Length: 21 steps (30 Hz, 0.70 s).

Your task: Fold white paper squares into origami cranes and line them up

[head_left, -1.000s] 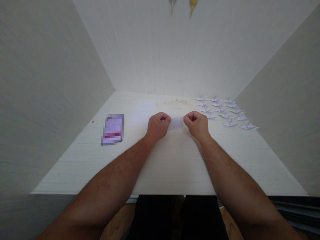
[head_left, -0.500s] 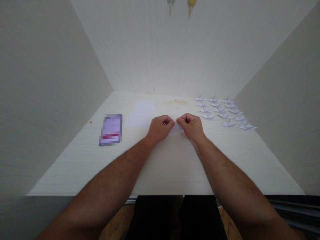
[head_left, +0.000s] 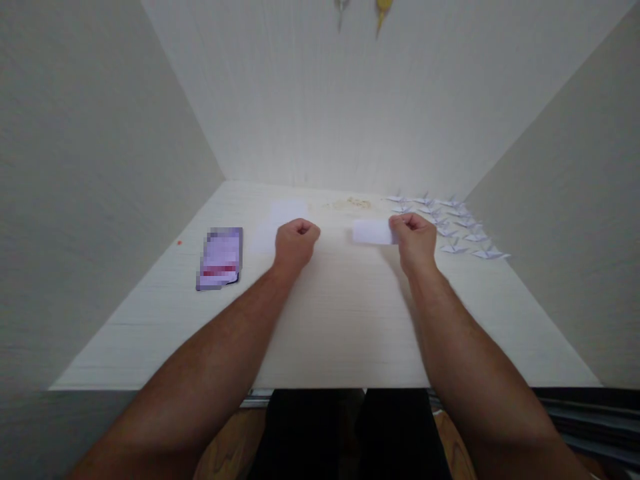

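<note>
My right hand (head_left: 416, 241) is closed in a pinch on the right end of a small folded white paper (head_left: 373, 232), which it holds just above the white table (head_left: 345, 320). My left hand (head_left: 295, 243) is curled into a fist over the table to the left, apart from the paper. I cannot make out anything in its fingers. Loose white paper sheets (head_left: 280, 223) lie flat right behind my left hand.
Several folded white paper cranes (head_left: 453, 223) lie in rows at the back right. A purple-and-white card pack (head_left: 220, 258) lies at the left. A faint brownish stain (head_left: 350, 203) marks the table's back. White walls close in the table on three sides.
My hands were together on the paper in the middle. Now they have parted: the right hand has carried the paper to the right, and the left hand has let go and moved left.
</note>
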Each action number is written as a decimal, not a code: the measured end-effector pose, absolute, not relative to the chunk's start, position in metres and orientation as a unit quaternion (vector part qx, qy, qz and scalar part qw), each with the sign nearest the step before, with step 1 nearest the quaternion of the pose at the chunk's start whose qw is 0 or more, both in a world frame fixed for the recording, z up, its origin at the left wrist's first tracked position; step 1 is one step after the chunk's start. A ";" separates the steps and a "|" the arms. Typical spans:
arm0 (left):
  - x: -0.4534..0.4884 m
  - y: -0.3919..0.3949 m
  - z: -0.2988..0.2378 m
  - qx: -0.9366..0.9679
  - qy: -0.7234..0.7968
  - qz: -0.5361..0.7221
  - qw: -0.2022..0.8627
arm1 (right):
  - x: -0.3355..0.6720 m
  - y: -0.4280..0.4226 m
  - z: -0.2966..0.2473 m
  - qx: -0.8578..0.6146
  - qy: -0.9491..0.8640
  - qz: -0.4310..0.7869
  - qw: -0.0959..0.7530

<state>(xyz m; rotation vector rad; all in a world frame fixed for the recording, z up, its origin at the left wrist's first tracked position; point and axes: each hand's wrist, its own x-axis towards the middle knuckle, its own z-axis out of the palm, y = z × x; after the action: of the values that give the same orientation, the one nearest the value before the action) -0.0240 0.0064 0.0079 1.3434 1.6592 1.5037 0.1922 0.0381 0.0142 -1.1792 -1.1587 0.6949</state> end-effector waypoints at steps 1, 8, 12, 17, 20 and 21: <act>-0.025 0.008 0.008 0.472 0.612 0.577 0.265 | 0.194 0.039 0.015 -0.510 -0.495 0.301 0.636; -0.006 0.004 0.001 0.573 0.494 0.544 0.361 | 0.177 0.026 0.012 -0.494 -0.564 0.357 0.558; -0.005 0.003 -0.001 0.599 0.528 0.517 0.310 | 0.172 0.021 0.010 -0.477 -0.601 0.376 0.520; -0.005 0.000 0.003 0.615 0.541 0.504 0.275 | 0.170 0.017 0.013 -0.484 -0.645 0.340 0.485; -0.003 -0.002 0.005 0.619 0.543 0.499 0.270 | 0.169 0.016 0.014 -0.486 -0.659 0.326 0.473; -0.003 -0.003 0.005 0.622 0.543 0.497 0.267 | 0.169 0.017 0.013 -0.480 -0.665 0.315 0.478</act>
<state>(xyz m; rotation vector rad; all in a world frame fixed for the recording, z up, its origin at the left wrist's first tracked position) -0.0026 -0.0025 0.0047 1.6784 1.4649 1.3414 0.1693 0.0166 0.0133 -1.1712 -1.6244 0.7682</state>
